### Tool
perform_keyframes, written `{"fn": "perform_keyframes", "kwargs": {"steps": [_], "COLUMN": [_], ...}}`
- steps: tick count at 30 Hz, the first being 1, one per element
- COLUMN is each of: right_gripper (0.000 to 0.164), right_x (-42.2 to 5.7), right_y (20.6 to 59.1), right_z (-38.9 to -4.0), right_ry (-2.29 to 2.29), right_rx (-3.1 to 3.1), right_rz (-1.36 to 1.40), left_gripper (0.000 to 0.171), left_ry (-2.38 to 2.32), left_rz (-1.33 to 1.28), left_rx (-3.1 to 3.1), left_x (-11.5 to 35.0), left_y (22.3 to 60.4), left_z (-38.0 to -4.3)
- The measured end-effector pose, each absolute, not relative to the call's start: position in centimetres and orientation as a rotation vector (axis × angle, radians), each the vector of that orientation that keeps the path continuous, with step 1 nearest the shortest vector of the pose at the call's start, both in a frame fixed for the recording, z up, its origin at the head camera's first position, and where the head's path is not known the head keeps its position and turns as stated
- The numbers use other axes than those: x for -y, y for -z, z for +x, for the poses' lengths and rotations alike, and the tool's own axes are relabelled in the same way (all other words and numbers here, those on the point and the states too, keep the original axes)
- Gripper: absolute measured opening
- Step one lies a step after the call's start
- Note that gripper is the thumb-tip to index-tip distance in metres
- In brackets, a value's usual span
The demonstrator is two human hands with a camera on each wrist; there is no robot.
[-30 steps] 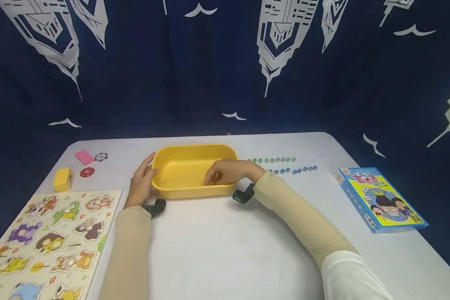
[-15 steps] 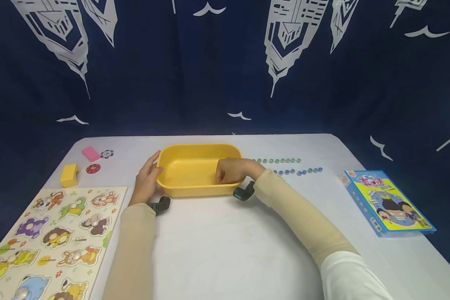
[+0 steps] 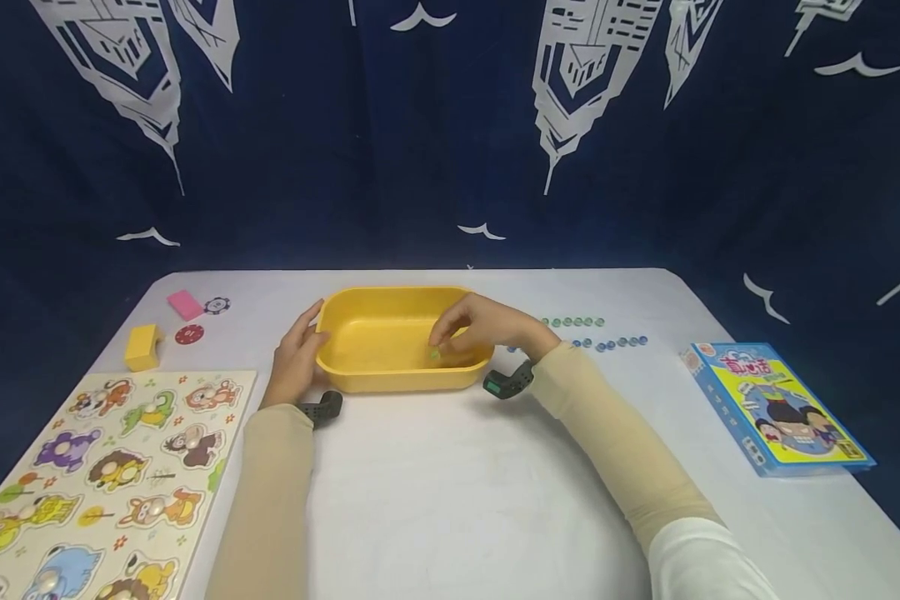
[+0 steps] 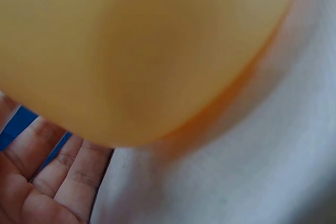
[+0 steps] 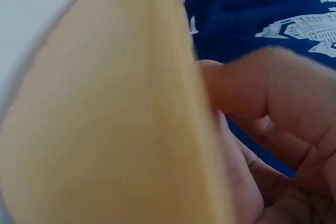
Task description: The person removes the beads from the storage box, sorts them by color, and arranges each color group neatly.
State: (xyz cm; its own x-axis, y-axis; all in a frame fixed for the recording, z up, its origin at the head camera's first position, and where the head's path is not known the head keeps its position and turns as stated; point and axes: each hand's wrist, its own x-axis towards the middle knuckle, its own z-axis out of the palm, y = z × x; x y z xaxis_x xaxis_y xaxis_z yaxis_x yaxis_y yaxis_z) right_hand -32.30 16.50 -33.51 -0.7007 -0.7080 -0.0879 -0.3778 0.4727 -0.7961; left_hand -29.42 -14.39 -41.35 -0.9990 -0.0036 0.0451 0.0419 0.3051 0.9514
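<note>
A yellow plastic tray stands at the middle of the table. My left hand holds its left end, thumb at the rim and fingers along the outside; the left wrist view shows those fingers past the tray's wall. Over the tray's right part, my right hand pinches a small green marble between thumb and fingertips, low inside the rim. In the right wrist view the tray's wall hides the fingertips. Behind the right wrist lie a row of green marbles and a row of blue marbles.
An animal puzzle board lies at the left. Beyond it are a yellow block, a pink block, a red chip and a black-and-white chip. A blue and yellow game box lies near the right edge.
My right hand has risen from the tray's floor and moved slightly right, and the green marble now shows at its fingertips. The left hand stays on the tray. The head view has shifted slightly.
</note>
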Motion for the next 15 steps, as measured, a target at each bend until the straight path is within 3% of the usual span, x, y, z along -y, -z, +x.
{"fn": "perform_keyframes", "kwargs": {"steps": [5,15], "right_gripper": [0.015,0.031], "right_x": [-16.0,-12.9], "right_y": [34.0,34.6], "right_z": [-32.2,-32.2], "right_ry": [0.999,0.607], "right_rx": [-2.354,-2.316], "right_rz": [-0.987,-1.018], "left_gripper": [0.06,0.06], "left_ry": [1.834,1.827], "left_rz": [-0.039,-0.036], "left_rx": [2.51,2.514], "left_x": [14.4,14.4], "left_y": [41.2,41.2], "left_z": [-29.4,-29.3]}}
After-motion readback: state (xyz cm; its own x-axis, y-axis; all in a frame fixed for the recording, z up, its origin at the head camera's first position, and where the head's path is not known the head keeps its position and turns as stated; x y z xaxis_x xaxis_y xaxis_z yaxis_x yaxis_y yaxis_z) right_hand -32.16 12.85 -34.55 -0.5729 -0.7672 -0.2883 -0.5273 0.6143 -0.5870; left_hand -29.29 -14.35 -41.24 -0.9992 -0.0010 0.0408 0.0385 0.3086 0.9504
